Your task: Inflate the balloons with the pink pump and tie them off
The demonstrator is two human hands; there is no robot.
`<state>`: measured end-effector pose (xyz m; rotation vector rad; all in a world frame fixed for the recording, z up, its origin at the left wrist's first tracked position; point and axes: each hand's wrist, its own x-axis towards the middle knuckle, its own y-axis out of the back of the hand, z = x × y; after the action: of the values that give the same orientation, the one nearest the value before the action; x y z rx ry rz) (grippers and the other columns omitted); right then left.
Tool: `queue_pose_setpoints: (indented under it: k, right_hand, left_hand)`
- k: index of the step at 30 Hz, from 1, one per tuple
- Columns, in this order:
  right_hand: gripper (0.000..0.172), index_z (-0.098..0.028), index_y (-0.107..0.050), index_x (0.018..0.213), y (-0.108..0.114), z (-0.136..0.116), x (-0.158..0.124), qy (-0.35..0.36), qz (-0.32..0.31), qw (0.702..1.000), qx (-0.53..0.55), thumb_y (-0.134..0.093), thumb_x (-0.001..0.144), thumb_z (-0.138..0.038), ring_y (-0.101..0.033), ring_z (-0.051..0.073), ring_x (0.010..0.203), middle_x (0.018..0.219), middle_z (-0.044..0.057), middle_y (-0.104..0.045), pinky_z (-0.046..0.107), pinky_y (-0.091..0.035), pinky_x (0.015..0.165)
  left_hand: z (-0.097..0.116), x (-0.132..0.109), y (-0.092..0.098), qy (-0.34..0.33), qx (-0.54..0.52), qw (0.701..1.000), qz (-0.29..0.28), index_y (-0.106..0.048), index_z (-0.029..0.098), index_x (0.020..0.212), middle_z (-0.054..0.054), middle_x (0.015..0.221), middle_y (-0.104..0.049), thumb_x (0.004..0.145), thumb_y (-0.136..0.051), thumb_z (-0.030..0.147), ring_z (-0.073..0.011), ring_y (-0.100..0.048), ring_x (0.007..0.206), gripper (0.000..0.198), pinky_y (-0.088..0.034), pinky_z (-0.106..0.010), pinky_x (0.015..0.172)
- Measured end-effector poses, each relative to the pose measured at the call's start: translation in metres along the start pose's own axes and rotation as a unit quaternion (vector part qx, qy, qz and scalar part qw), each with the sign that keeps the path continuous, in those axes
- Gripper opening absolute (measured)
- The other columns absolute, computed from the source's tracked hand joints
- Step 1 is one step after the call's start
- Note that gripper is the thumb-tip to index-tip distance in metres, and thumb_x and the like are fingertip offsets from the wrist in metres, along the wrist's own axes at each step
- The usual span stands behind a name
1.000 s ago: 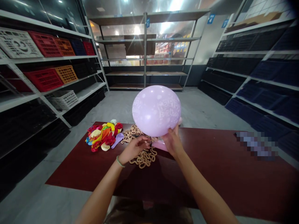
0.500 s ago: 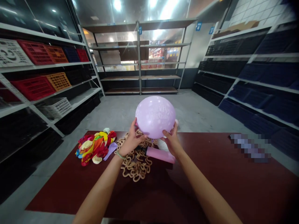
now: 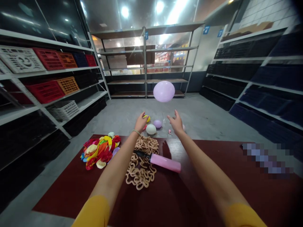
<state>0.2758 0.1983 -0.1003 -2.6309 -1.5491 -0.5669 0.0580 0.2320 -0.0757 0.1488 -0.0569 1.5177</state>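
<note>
A blown-up light purple balloon [image 3: 164, 91] hangs in the air beyond the table, apart from both hands. My left hand [image 3: 141, 122] reaches forward over the far edge, fingers spread and holding nothing. To its right, my right hand [image 3: 175, 122] is stretched out too, with its fingers apart. Below the arms lies a pink hand pump [image 3: 165, 162] with a black end. It rests partly on a heap of tan, wavy cord-like pieces [image 3: 141, 176]. Left of them is a pile of uninflated balloons [image 3: 100, 151] in many colours.
The dark red table [image 3: 189, 195] carries a blurred-out item [image 3: 265, 157] at right. On the floor past it lie a white balloon [image 3: 151, 129], a purple balloon [image 3: 157, 124] and a yellow balloon [image 3: 148, 118]. Shelves with crates [image 3: 48, 59] line the sides.
Both hands have let go of the purple balloon and moved forward, arms extended. The balloon has flown up and away from me. More of the floor balloons now show.
</note>
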Motion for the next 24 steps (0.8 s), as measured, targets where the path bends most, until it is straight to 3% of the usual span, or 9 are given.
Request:
queue_pose_setpoints:
  k: [4, 8, 12, 16, 20, 24]
  right_hand:
    - [0.076, -0.019, -0.046, 0.145, -0.035, 0.005, -0.025, -0.008, -0.035, 0.999, 0.004, -0.065, 0.077, -0.047, -0.059, 0.034, 0.122, 0.149, 0.019, -0.048, 0.053, -0.048, 0.101]
    - [0.058, -0.019, -0.061, 0.130, -0.078, -0.010, -0.055, 0.031, -0.104, 0.994, 0.017, -0.064, 0.080, -0.047, -0.065, 0.031, 0.113, 0.134, 0.015, -0.063, 0.049, -0.050, 0.100]
    - [0.042, -0.019, -0.067, 0.119, -0.128, -0.028, -0.093, 0.080, -0.184, 0.979, 0.024, -0.061, 0.085, -0.043, -0.067, 0.026, 0.107, 0.120, 0.012, -0.070, 0.046, -0.051, 0.100]
    - [0.028, -0.021, -0.068, 0.113, -0.178, -0.038, -0.142, 0.125, -0.272, 0.954, 0.023, -0.058, 0.090, -0.033, -0.069, 0.022, 0.103, 0.113, 0.008, -0.073, 0.041, -0.053, 0.096]
    - [0.024, -0.024, -0.069, 0.111, -0.215, -0.040, -0.190, 0.173, -0.352, 0.920, 0.009, -0.058, 0.090, -0.021, -0.070, 0.019, 0.098, 0.109, 0.005, -0.074, 0.036, -0.055, 0.089]
    - [0.026, -0.023, -0.069, 0.107, -0.234, -0.032, -0.225, 0.219, -0.378, 0.899, -0.029, -0.061, 0.086, -0.011, -0.067, 0.021, 0.100, 0.108, 0.006, -0.071, 0.038, -0.052, 0.093]
  left_hand:
    - [-0.004, -0.026, 0.039, -0.014, -0.027, 0.999, 0.021, -0.061, 0.013, 0.128, -0.020, 0.131, -0.063, 0.091, -0.059, 0.031, -0.0272, -0.064, 0.115, 0.041, -0.053, -0.039, 0.094]
    - [-0.004, -0.060, 0.096, -0.025, -0.054, 0.998, 0.034, -0.065, 0.013, 0.119, -0.017, 0.113, -0.071, 0.091, -0.060, 0.032, -0.0236, -0.069, 0.103, 0.034, -0.056, -0.035, 0.085]
    - [-0.013, -0.103, 0.160, -0.034, -0.022, 0.997, 0.068, -0.067, 0.015, 0.116, -0.013, 0.106, -0.073, 0.090, -0.060, 0.033, -0.0211, -0.070, 0.098, 0.032, -0.056, -0.033, 0.084]
    - [-0.037, -0.148, 0.216, -0.050, 0.050, 0.989, 0.129, -0.070, 0.016, 0.110, -0.010, 0.101, -0.074, 0.089, -0.060, 0.031, -0.0214, -0.071, 0.094, 0.028, -0.055, -0.034, 0.086]
    - [-0.071, -0.190, 0.243, -0.051, 0.113, 0.968, 0.218, -0.070, 0.017, 0.108, -0.009, 0.094, -0.075, 0.091, -0.058, 0.032, -0.0209, -0.071, 0.087, 0.026, -0.055, -0.035, 0.084]
    - [-0.101, -0.217, 0.244, -0.054, 0.106, 0.961, 0.250, -0.070, 0.019, 0.110, -0.009, 0.098, -0.074, 0.093, -0.057, 0.036, -0.0210, -0.071, 0.087, 0.027, -0.055, -0.035, 0.083]
